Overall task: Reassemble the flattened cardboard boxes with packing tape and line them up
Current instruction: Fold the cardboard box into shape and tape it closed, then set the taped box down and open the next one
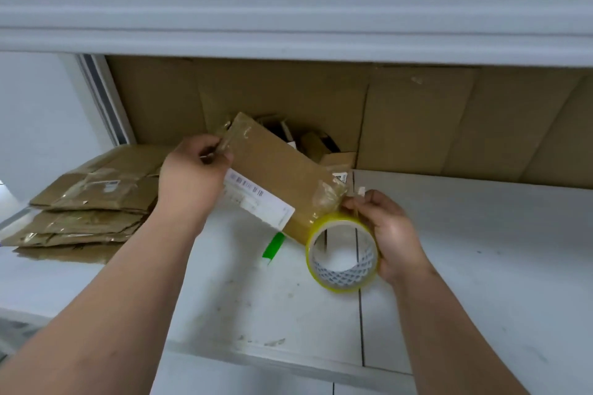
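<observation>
While the cardboard box (282, 167) is held up off the white table (481, 250), tilted from upper left to lower right, the left hand (192, 170) pinches its upper left end, fingers curled round the taped edge, and the right hand (391, 234) grips the yellow-rimmed roll of clear packing tape (341, 252) at the box's lower right end, thumb and forefinger pinching what looks like the tape's loose end (361, 192). Old glossy tape shows at both ends of the box; whether a fresh strip is already laid along it I cannot tell. By my judgement the task is in its early or middle stretch: this box is being taped, and no row of finished boxes shows anywhere. A stack of flattened boxes (86, 205) lies to the left on the table, apparently waiting. A white shipping label (260, 199) with barcodes runs along the box's lower side, but its print is too blurred to read; a second small label (340, 176) behind is no clearer. A green object (272, 245) lies on the table beneath the box, and large cardboard sheets (417, 119) stand against the back under a grey shutter (288, 0).
</observation>
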Demonstrator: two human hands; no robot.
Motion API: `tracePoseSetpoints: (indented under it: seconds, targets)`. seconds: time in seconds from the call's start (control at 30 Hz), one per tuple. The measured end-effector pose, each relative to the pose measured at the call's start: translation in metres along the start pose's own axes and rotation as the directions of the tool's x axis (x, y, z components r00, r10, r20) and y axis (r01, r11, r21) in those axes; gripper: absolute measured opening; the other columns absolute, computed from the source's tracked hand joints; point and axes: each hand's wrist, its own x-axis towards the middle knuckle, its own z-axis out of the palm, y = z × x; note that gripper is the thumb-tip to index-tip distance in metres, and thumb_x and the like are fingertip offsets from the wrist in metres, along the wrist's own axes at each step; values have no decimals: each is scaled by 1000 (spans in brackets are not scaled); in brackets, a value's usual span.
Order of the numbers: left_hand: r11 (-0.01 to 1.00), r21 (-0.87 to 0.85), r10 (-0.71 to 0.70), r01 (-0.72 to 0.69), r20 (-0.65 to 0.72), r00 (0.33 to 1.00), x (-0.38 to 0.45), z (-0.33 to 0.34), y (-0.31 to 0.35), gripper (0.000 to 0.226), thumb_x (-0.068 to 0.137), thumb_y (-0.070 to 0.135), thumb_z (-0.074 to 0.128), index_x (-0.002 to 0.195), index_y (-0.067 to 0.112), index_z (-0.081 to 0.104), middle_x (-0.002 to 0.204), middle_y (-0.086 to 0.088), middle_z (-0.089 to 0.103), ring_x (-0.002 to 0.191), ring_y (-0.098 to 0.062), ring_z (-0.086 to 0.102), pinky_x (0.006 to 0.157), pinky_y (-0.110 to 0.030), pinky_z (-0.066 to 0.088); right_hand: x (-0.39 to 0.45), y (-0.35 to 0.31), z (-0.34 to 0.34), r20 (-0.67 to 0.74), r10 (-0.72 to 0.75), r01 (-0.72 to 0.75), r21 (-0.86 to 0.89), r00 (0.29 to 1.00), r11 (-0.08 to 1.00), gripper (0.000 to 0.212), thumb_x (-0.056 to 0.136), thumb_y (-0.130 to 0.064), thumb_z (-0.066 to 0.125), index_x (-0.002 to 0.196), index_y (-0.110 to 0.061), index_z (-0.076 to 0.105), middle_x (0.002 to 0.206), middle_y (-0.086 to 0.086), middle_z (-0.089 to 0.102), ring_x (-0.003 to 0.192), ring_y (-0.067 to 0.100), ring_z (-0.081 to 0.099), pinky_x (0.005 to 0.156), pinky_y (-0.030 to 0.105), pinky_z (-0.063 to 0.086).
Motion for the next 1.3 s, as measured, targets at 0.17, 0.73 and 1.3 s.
tracePoseSetpoints:
  seconds: [0.17,0.73,1.3]
  targets:
    - [998,39,47,-52,133,990,-9,35,31,31,95,29,60,126,26,64,108,5,66,95,-15,62,70,-26,44,-12,-6,-37,-14,63,-64,-92,998,994,18,82,-3,69,70,-16,70,102,3,71,90,25,67,87,40,52]
    - [986,167,-98,-17,653,751,-80,180,20,71,91,39,68,150,45,30,162,11,21,145,-20,28,117,-32,27,-21,-17,-147,-259,449,-505,-218,855,835,18,100,-12,48,83,-12,55,81,15,60,69,37,71,55,31,52]
    - [989,75,-146,128,635,759,-78,228,26,53,100,25,53,149,38,38,155,1,40,110,-15,60,92,-36,56,-11,-20,-163,-233,347,-312,175,908,934,15,97,-6,46,83,-8,50,105,15,74,73,37,70,61,32,47]
